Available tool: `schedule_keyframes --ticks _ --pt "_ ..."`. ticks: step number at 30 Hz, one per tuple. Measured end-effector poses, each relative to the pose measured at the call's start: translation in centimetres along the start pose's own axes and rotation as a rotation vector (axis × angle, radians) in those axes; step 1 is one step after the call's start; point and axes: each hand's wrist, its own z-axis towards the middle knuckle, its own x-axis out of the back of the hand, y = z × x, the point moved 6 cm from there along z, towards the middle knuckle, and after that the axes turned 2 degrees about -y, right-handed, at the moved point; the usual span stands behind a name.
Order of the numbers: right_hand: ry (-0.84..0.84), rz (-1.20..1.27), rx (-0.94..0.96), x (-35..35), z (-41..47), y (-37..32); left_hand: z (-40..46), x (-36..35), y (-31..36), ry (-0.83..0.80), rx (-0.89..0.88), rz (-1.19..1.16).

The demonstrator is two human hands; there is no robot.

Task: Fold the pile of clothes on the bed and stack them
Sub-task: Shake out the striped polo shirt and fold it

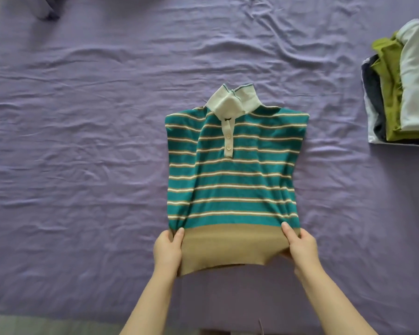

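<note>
Hem fold next, by my read: lift both tan corners together and carry them level to the collar point(233, 99) so the stripes stay square. Left hand point(168, 249) and right hand point(300, 245) each pinch a hem corner of the striped polo point(232, 175), thumbs on top, fingers hidden beneath. Polo lies flat on the bed sheet point(82, 141) just beyond the fingertips; folded stack point(402, 93) well off to the right.

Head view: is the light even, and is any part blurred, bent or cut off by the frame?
Head view: soft, even light with no glare, only faint shadows in the sheet's creases; the striped polo and both hands, left and right, are sharp; the wide lens bows the edges slightly; the folded stack is cut off at the right border, and the near corners look soft.
</note>
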Motion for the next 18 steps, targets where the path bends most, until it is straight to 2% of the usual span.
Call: schedule_keyframes --ticks 2,4,6,7,8,9,10,11,13,15,18 --pt "-0.023 -0.208 0.071 -0.6 0.0 -0.4 -0.3 -1.0 0.0 -0.05 0.02 0.163" --pt "-0.094 -0.193 0.052 -2.0 -0.2 -0.5 -1.3 -1.8 0.6 -0.021 0.026 0.354" --pt "-0.142 -0.091 -0.005 -3.3 -0.4 -0.5 -2.3 -2.4 2.5 0.111 -0.164 0.498" --pt "-0.148 -0.059 -0.018 -3.8 -0.4 -0.6 -3.0 -3.3 3.8 0.095 -0.322 0.465" --pt "-0.156 -0.03 -0.021 -4.2 -0.6 -0.8 -3.8 -4.7 5.1 -0.021 -0.457 0.377" --pt "-0.164 -0.002 -0.019 -4.5 -0.9 -1.1 -4.9 -6.5 6.0 -0.2 -0.518 0.302" --pt "-0.173 0.031 -0.017 -4.9 -1.1 -1.5 -6.0 -8.4 6.4 -0.381 -0.525 0.289" --pt "-0.186 0.055 -0.012 -5.2 -1.4 -1.8 -6.9 -9.9 6.6 -0.49 -0.527 0.324" --pt "-0.232 0.053 0.009 -5.7 -1.7 -2.5 -6.7 -11.2 6.9 -0.496 -0.503 0.335" --pt "-0.309 -0.004 0.063 -6.2 -2.0 -2.9 -5.6 -11.1 6.7 -0.501 -0.37 0.139" --pt "-0.405 -0.209 0.203 -6.6 -2.6 -2.6 -4.5 -10.4 6.0 -0.613 -0.177 -0.165"
